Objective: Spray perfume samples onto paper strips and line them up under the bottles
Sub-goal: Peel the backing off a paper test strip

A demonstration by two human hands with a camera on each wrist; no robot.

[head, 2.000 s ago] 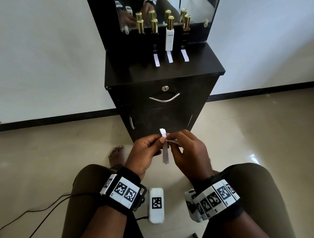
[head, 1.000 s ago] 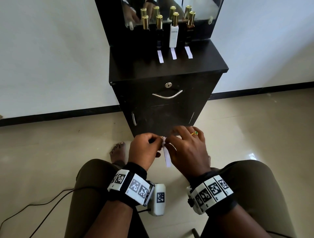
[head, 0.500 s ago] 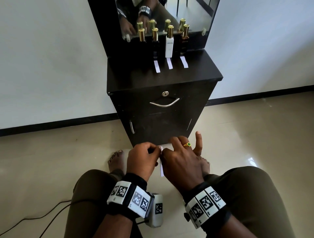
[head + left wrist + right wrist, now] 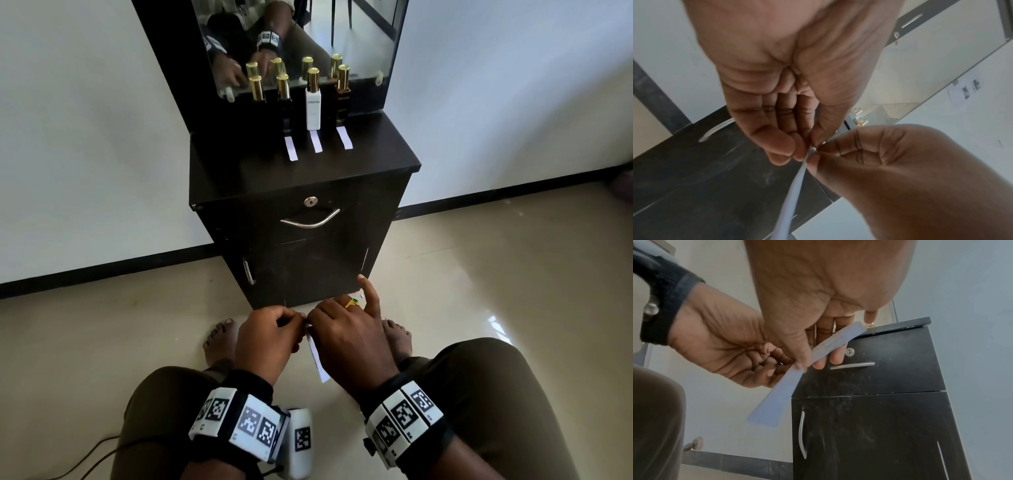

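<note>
A black band (image 4: 246, 383) carrying white blocks printed with black square-code markers is worn on the left wrist; a matching band (image 4: 404, 423) is worn on the right wrist. A gold ring (image 4: 352, 303) with a green stone is worn on the right hand (image 4: 349, 339). Olive-brown trousers (image 4: 496, 394) are worn; the feet are bare.

The rear of the cabinet top (image 4: 239, 178) is taken up by four gold-capped perfume bottles (image 4: 313, 99) standing in a row against the mirror (image 4: 370, 41). Three paper strips (image 4: 315, 141) lie just in front of the three right-hand bottles. Bare dark surface is left in front of the leftmost bottle (image 4: 257, 89) and along the whole front edge. Between the cabinet and the knees, open floor (image 4: 137, 325) is seen, with two bare feet (image 4: 219, 339) resting on it.
</note>
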